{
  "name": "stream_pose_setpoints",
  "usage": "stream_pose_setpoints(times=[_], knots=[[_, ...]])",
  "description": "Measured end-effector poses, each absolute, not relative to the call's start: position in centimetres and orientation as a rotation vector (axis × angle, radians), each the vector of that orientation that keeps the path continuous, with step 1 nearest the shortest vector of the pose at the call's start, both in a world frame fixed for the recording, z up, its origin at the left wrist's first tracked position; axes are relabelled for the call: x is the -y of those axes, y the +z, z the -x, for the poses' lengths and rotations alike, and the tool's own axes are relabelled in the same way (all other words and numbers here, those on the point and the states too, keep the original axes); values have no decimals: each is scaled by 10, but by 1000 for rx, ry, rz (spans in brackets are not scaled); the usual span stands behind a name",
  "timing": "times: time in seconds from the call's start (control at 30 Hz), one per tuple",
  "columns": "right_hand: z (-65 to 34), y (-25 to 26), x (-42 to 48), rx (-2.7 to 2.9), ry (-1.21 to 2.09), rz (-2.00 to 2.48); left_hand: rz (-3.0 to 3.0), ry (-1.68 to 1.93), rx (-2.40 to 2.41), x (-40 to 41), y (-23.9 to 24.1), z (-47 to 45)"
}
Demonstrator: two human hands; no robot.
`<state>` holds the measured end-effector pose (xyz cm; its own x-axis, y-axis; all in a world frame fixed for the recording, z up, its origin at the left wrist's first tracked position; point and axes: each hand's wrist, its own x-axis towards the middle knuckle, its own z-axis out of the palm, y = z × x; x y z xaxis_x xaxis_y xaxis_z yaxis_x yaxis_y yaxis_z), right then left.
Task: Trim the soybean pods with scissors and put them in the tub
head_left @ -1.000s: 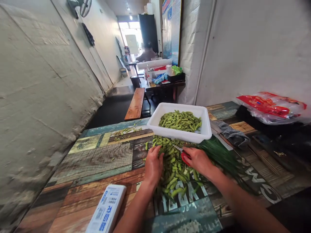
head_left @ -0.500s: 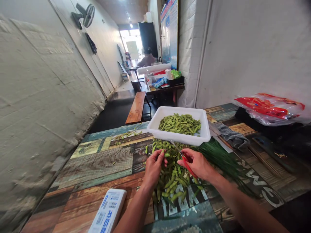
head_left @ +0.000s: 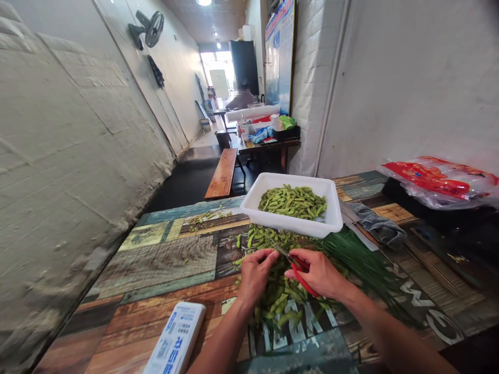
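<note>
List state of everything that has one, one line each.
Left hand: fingers pinched, contents unclear
Right hand: closed on scissors
Scissors: held, blade opening unclear
White tub: upright, uncovered, partly filled
Pods in tub: heaped
Loose pods: untidily piled
Long greens: lying in a bunch
Grey cloth: crumpled
White-blue box: lying flat
Wall fan: running or not, unclear

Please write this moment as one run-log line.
right hand: holds red-handled scissors | left hand: pinched near blades, contents unclear | white tub: green pods inside | loose pods: on table, beneath hands
</note>
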<state>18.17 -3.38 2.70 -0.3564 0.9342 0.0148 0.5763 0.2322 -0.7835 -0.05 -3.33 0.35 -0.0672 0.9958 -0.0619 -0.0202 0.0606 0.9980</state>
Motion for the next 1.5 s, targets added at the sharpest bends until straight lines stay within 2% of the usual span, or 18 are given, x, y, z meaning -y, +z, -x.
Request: stream_pose_setpoints(times=[0.23,0.87,1.3,1.5], knots=[[-182,25,35,2136,886,1390,-1229,1180,-1245,34,11,4],[-176,11,33,2204,699,1490,-967,1148,-1273,31,7,2],[-175,19,39,2215,717,1425,-598,1403,-1110,27,8,-1],[-175,21,38,2189,685,1463,-715,1275,-1066,30,8,-6]])
